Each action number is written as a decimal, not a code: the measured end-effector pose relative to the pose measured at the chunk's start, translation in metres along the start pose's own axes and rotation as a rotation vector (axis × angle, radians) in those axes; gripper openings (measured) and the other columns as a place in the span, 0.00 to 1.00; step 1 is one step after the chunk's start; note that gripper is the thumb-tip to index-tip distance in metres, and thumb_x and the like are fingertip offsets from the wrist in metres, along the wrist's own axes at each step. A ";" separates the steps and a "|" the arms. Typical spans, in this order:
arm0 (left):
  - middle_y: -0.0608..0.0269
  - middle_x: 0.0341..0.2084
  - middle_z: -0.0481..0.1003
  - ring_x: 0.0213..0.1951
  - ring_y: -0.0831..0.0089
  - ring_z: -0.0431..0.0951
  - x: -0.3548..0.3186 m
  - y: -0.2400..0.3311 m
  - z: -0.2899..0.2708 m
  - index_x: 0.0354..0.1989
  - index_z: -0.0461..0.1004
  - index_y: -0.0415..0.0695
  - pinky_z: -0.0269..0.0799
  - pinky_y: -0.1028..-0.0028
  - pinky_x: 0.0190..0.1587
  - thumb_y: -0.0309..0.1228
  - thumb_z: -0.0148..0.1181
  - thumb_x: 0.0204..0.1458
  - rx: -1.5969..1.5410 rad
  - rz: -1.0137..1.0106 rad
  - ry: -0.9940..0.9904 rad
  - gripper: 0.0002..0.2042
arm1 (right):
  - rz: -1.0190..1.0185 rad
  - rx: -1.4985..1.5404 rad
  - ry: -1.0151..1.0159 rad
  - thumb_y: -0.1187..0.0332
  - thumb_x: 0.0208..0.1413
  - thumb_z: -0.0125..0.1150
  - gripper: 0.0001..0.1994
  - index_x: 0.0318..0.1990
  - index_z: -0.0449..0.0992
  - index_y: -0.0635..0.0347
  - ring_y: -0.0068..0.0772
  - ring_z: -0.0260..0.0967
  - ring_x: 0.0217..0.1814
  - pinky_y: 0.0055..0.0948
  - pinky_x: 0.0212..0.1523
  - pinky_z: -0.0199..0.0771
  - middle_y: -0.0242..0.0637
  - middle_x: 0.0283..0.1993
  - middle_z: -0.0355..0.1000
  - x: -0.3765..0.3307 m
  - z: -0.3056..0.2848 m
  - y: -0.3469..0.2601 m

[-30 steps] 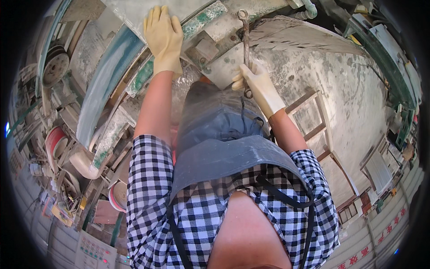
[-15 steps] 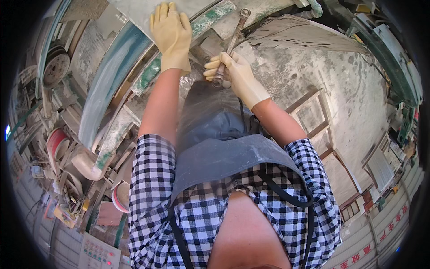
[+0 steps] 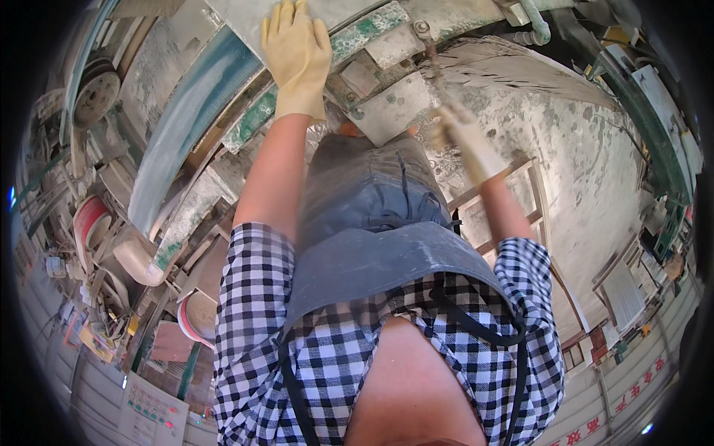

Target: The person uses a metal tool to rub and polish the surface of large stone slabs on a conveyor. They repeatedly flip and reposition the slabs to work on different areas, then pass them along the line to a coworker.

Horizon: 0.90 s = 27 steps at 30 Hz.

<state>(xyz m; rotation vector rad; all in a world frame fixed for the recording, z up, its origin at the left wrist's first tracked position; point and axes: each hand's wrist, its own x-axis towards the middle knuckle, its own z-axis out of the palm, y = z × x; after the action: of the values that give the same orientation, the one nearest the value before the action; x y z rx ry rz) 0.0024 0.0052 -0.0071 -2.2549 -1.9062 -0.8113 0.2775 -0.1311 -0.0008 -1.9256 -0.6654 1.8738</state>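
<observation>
1. The left hand (image 3: 297, 56), in a yellow rubber glove, is being laid flat with fingers spread on a pale stone slab (image 3: 245, 18) at about twelve o'clock from the body; it is pressing on the slab rather than gripping it.

2. The right hand (image 3: 462, 141), also gloved, is being smeared by motion blur at about one o'clock. It appears to be wrapped around the lower end of a long metal wrench (image 3: 430, 52), but whether the fingers are fully curled around it cannot be told.

3. The wrench is being held so that its head is reaching a fitting on the dusty green machine frame (image 3: 364, 30), just to the three o'clock side of the left hand.

4. The step in hand is judged to be the turning of that fitting while the slab is being steadied. The next stroke would call for the wrench head being kept seated and the left palm being kept firm on the stone.

5. The fitting itself is being lost in dust and blur. The slab is being cut off by the upper edge. The grey apron (image 3: 372, 223) is hiding everything below the bench edge, and the clutter at nine o'clock is too bent by the lens to be made out.
</observation>
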 end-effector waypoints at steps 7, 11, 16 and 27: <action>0.48 0.50 0.75 0.54 0.52 0.73 0.010 -0.001 0.002 0.49 0.76 0.33 0.65 0.56 0.59 0.31 0.56 0.55 0.002 0.135 0.076 0.17 | -0.377 -0.954 0.073 0.50 0.65 0.57 0.22 0.50 0.78 0.61 0.29 0.79 0.39 0.34 0.43 0.75 0.42 0.38 0.80 0.060 -0.145 -0.077; 0.48 0.51 0.75 0.56 0.51 0.72 0.007 0.000 0.000 0.50 0.76 0.33 0.64 0.56 0.61 0.31 0.56 0.55 -0.018 0.059 -0.015 0.17 | -0.443 -1.133 0.217 0.49 0.62 0.60 0.20 0.46 0.79 0.58 0.37 0.79 0.41 0.37 0.42 0.75 0.43 0.37 0.79 0.064 -0.148 -0.078; 0.46 0.52 0.75 0.57 0.50 0.72 0.008 -0.001 0.002 0.51 0.76 0.33 0.64 0.55 0.62 0.31 0.56 0.55 0.022 0.123 0.065 0.18 | -0.803 -1.149 0.422 0.47 0.60 0.62 0.19 0.41 0.82 0.54 0.47 0.77 0.42 0.40 0.42 0.75 0.39 0.37 0.79 0.067 -0.140 -0.063; 0.46 0.53 0.75 0.57 0.49 0.71 0.007 0.000 0.002 0.51 0.76 0.34 0.63 0.54 0.63 0.31 0.56 0.55 0.025 0.093 0.042 0.18 | -0.261 -0.649 0.005 0.50 0.65 0.59 0.20 0.38 0.82 0.59 0.23 0.70 0.29 0.28 0.30 0.66 0.29 0.29 0.77 0.063 -0.133 -0.078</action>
<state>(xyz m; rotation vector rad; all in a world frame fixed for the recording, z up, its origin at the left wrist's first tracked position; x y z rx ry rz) 0.0034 0.0125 -0.0062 -2.2746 -1.7688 -0.8111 0.4039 -0.0230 -0.0020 -2.0574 -1.5919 1.6041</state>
